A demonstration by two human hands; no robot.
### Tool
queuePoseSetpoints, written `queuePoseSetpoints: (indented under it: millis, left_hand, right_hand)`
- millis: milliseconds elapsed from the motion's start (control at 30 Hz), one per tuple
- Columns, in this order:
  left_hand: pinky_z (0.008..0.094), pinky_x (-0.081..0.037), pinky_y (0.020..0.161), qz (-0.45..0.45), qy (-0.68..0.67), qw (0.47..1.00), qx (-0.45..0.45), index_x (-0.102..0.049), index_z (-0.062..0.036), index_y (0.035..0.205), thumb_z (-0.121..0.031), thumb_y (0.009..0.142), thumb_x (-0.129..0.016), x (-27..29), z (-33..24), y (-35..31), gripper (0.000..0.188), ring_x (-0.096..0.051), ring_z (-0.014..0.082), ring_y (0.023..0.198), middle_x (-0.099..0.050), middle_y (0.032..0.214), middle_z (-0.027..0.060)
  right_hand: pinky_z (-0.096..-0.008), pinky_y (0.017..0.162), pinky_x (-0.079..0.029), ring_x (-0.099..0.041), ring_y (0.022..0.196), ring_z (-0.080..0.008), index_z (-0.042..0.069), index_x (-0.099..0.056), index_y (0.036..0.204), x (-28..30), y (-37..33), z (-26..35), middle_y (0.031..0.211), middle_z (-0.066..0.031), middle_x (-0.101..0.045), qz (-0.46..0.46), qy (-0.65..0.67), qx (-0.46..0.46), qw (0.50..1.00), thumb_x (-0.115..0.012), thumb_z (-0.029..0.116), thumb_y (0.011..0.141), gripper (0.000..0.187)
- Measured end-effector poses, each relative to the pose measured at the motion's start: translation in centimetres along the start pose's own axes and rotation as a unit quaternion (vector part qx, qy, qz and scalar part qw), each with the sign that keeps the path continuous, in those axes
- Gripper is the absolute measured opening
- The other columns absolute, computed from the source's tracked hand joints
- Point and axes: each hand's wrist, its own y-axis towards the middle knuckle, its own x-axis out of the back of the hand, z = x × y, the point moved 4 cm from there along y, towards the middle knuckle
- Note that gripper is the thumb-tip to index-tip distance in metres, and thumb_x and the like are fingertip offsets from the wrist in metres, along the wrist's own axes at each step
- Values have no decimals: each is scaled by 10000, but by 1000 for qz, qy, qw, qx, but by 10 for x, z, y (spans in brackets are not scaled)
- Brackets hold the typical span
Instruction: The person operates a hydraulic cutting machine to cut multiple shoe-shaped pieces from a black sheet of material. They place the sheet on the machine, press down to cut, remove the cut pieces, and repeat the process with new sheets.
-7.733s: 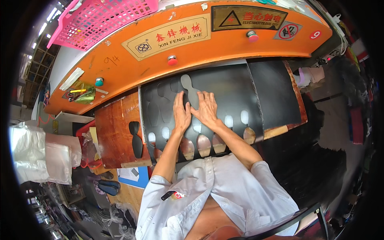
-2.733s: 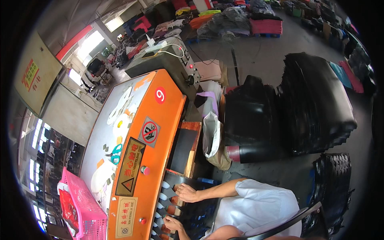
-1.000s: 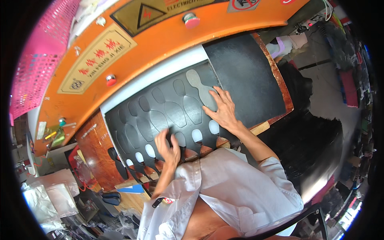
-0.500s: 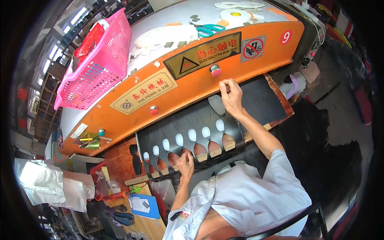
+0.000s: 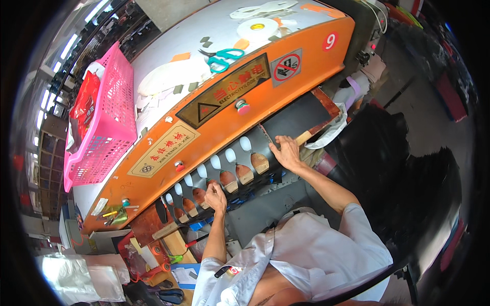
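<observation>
A black flexible sheet (image 5: 255,129) with a row of sole-shaped cutouts lies under the front of an orange press (image 5: 214,130). Pale and reddish-brown surfaces show through the holes. My left hand (image 5: 216,198) is closed on the near part of this sheet, its fingers pinched between two cutouts. At the sheet's right end my right hand (image 5: 287,153) rests palm down, fingers apart, near the wooden board's edge (image 5: 304,137). The near edge of the sheet droops over the board. At its left end lies a narrow black piece (image 5: 161,210).
Teal scissors (image 5: 220,62), a tape roll (image 5: 256,29) and scraps lie atop the press, beside a pink basket (image 5: 115,112). Push buttons (image 5: 242,107) protrude from its front. Clear plastic bags (image 5: 76,278) hang at lower left. Black sheets (image 5: 367,137) are heaped at right.
My right hand has come down from in front of the press to the sheet's right end. The row of cutouts now appears closer to the press front. My left hand keeps its hold; the view has turned.
</observation>
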Motion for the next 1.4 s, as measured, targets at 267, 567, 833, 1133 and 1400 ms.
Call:
queuePoseSetpoints:
  millis: [267, 567, 833, 1133, 1400]
  left_hand:
    - [489, -474, 625, -1, -61, 998, -29, -719, -12, 891, -303, 1000, -595, 12, -9, -9, 335, -628, 367, 603, -622, 654, 204]
    - [513, -518, 778, 46, -71, 996, -13, -764, -44, 977, -377, 1003, -551, 8, 8, -31, 396, -709, 414, 783, -735, 793, 201]
    - [362, -554, 829, 125, -248, 960, 45, -713, 16, 1040, -94, 942, -697, 33, 25, -123, 149, -723, 285, 919, -756, 911, 152]
    - [485, -312, 1239, 192, -162, 947, -203, -374, 34, 1566, -112, 969, -625, -31, -119, -82, 664, -405, 433, 1477, -451, 1559, 282]
    - [521, -236, 1269, 230, -27, 952, -200, -281, 86, 1601, -189, 980, -643, -57, -122, -143, 769, -293, 429, 1558, -375, 1630, 283]
  right_hand:
    - [-519, 931, -457, -661, 915, -434, -2, -718, 1025, -28, -29, -4, 904, -236, -720, -49, -14, 9, 999, -623, 341, 1028, 355]
    - [-548, 856, -495, -690, 887, -436, 15, -683, 879, -41, -38, -25, 837, -234, -722, 36, -60, 3, 998, -632, 315, 1010, 331]
    - [-566, 812, -487, -658, 844, -464, -9, -659, 851, 21, -133, -34, 772, -241, -668, 125, -35, -40, 991, -604, 299, 1014, 353]
    - [-464, 1095, -476, -585, 1238, -388, -20, -644, 1321, 29, -119, 46, 1379, -197, -622, 38, -99, 101, 989, -856, 339, 784, 680]
    - [-440, 977, -538, -671, 1111, -338, -34, -682, 1309, 37, -119, 9, 1213, -202, -724, 182, 92, -2, 979, -878, 285, 764, 661]
